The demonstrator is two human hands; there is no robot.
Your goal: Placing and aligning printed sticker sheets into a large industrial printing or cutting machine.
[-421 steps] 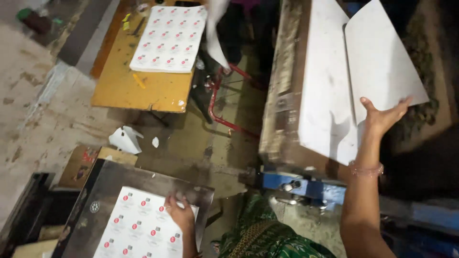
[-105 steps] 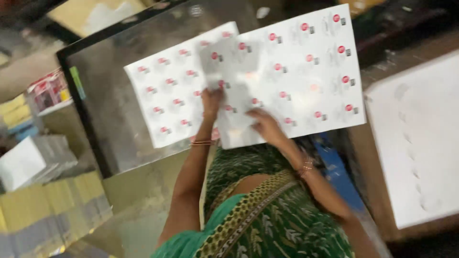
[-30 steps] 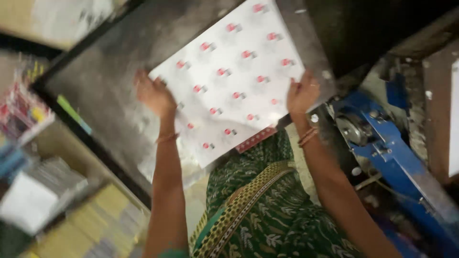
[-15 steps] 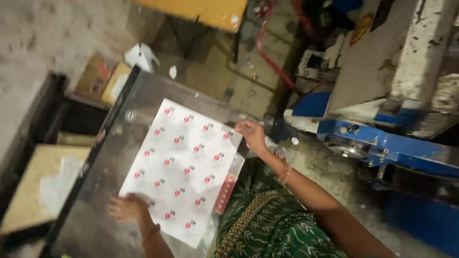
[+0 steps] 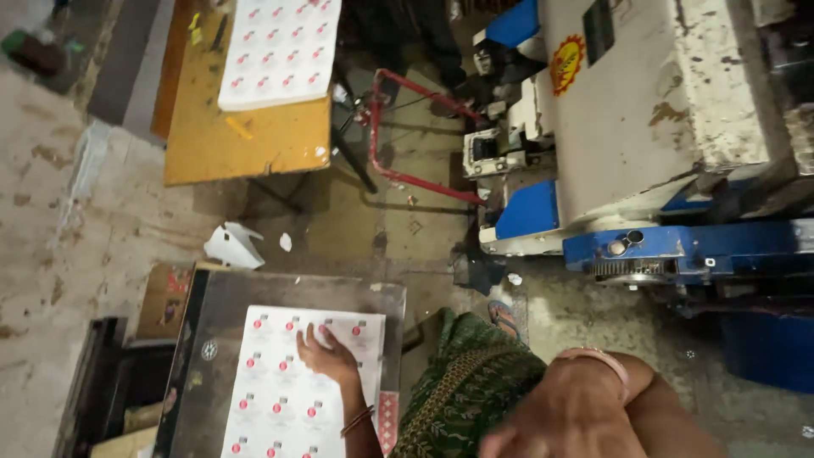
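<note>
— The left hand (image 5: 326,356) lies flat and open on the sheet (image 5: 297,382), fingers spread near its far right corner. It presses the sheet and grips nothing.

— And the right hand (image 5: 555,420)?

— It hangs near the camera, low in the picture, blurred and seen from the back, wrist bangle showing. I cannot tell whether it is open or closed. It is well apart from the sheet.

— Where does the sheet lie?

— On the dark metal surface (image 5: 208,339) at the near left, its right edge close to that surface's right edge. It is white, printed with rows of small red marks.

— How would it handle?

— Light and floppy, I judge: thin card or paper, easy to crease, likely to slide on the smooth metal. Two corners or two opposite edges look the best places to hold it, so it does not sag.

— Room to move?

— Open floor (image 5: 102,212) beyond the surface. A yellow table (image 5: 246,144) with a stack (image 5: 280,47) of like sheets stands far left, and the big blue and cream machine (image 5: 644,144) fills the right. The gap between them holds a red frame (image 5: 415,127).
</note>
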